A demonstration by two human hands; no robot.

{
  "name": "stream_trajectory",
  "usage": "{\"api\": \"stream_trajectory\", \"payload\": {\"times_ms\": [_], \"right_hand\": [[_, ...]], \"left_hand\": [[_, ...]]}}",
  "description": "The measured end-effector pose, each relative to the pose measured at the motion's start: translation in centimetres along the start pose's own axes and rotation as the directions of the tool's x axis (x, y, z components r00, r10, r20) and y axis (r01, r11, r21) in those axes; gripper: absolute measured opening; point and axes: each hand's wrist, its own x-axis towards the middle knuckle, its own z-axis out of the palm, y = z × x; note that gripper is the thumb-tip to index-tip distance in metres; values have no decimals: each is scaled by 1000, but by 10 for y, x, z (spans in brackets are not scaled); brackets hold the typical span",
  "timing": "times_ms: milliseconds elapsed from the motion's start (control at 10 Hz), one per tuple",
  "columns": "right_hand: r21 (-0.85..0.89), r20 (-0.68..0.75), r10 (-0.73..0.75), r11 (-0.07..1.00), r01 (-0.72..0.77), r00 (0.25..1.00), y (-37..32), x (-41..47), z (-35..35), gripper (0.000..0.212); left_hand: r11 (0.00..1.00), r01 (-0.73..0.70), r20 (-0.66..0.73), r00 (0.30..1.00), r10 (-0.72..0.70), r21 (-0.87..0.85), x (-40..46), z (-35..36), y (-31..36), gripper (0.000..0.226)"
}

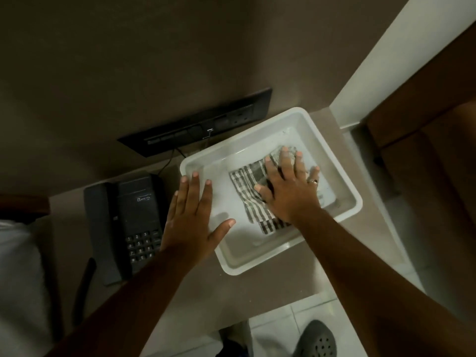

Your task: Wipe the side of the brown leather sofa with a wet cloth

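A brown table (195,292) fills the middle of the frame, with a dark wall (128,47) behind it at the top. A white tub (347,199) sits on the table, right of the middle.

The right hand (288,186) is inside the tub. Its fingers are spread wide and it lies flat, palm down. There is a ring (313,181) on one finger. The cloth (247,186) is right under this hand. It is checked, grey and white. It sticks out to the left of the hand and also below the wrist, and a bit shows past the fingertips. The cloth lies on the bottom of the tub. I cannot tell for sure if there is water in the tub.

The left hand (192,215) is at the left side of the tub. It is flat and open too, with the fingers close together and the thumb sticking out to the right. It does not touch the cloth.

A black phone (134,217) sits on the table just left of the left hand. A black panel (201,122) with plugs is on the wall above it.

The brown sofa (438,140) is at the right edge of the frame, well apart from both hands. A grey shoe (318,341) shows on the white floor (283,320) at the bottom.
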Motion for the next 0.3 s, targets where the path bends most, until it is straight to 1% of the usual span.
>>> {"api": "stream_trajectory", "payload": {"times_ms": [100, 200, 300], "right_hand": [[-65, 0, 39, 997, -38, 999, -3, 5, 12, 78], [85, 28, 60, 994, -62, 998, -3, 5, 4, 75], [674, -5, 152, 730, -109, 988, 3, -14, -44, 58]], "left_hand": [[1000, 5, -11, 1000, -5, 11, 0, 4, -2, 100], [999, 0, -16, 1000, 1, 32, -1, 3, -2, 104], [999, 33, -28, 999, -32, 23, -1, -13, 4, 105]]}}
